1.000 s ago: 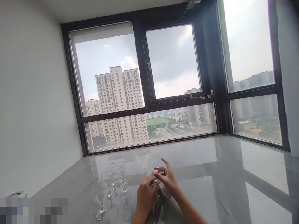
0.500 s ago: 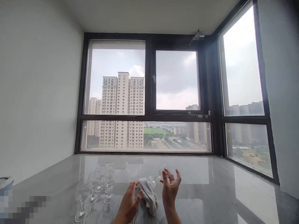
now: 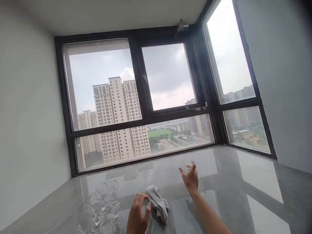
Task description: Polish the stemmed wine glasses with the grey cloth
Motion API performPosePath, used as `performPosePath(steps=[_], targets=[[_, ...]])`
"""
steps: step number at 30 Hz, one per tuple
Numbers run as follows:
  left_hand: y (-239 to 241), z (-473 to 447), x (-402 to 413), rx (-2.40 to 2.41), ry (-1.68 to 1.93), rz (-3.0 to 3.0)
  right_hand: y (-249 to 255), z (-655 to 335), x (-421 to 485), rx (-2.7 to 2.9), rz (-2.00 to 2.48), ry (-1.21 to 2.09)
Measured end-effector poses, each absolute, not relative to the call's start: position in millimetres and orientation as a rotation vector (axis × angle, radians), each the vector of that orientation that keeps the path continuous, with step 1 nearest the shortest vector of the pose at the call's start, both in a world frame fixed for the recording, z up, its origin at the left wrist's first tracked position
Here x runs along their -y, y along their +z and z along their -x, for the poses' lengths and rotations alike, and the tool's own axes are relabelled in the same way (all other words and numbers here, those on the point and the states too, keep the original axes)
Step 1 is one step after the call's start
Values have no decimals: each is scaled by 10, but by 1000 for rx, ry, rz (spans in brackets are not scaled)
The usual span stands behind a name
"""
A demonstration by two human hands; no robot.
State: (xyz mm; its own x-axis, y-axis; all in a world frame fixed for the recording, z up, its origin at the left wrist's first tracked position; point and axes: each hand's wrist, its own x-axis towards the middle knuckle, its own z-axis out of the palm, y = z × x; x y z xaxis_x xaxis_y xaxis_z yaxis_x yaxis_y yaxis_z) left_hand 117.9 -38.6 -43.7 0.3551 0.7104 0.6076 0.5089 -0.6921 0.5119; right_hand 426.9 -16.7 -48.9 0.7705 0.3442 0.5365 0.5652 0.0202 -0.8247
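My right hand (image 3: 190, 178) is stretched forward over the glossy grey floor (image 3: 243, 195). Its fingers curl around a clear wine glass (image 3: 183, 164), of which only the faint rim shows beyond the fingertips. Lower down, my left hand (image 3: 138, 214) pinches one end of a crumpled white cloth (image 3: 158, 202), which droops to the right between the two hands. A group of several empty wine glasses (image 3: 104, 204) stands upright on the floor, left of my left hand.
Dark-framed floor-to-ceiling windows (image 3: 136, 104) close off the far side and the right corner. A white wall (image 3: 29, 130) runs along the left and a grey wall (image 3: 287, 97) along the right. Window reflections lie on the shiny floor.
My right hand has moved forward and to the right with the glass, away from the cloth. My left hand keeps the cloth. The camera has tilted and shifted.
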Motion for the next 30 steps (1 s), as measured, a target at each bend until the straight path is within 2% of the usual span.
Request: performPosePath(steps=[5, 11, 15, 18, 22, 26, 30], targets=[[-404, -1084, 470, -1235, 1510, -2359, -474, -4285, 171, 776, 1618, -139], [-311, -912, 575, -1387, 1869, -2152, -220, -3708, 350, 822, 1510, -463], [-344, -739, 554, -1635, 2174, -1672, -249, -3146, 377, 1375, 1659, -109], [-505, -552, 440, -1751, 2139, -1452, -459, -2937, 348, 1660, 1764, 50], [-698, -345, 210, -1855, 1935, -1324, -704, -2924, 316, 1840, 1684, 143], [-718, -275, 19, -1767, 1617, -1189, -720, -2974, 339, 1869, 1633, 242], [-710, -305, -28, -1726, 1512, -1224, -643, -2991, 370, 1807, 1639, 253]])
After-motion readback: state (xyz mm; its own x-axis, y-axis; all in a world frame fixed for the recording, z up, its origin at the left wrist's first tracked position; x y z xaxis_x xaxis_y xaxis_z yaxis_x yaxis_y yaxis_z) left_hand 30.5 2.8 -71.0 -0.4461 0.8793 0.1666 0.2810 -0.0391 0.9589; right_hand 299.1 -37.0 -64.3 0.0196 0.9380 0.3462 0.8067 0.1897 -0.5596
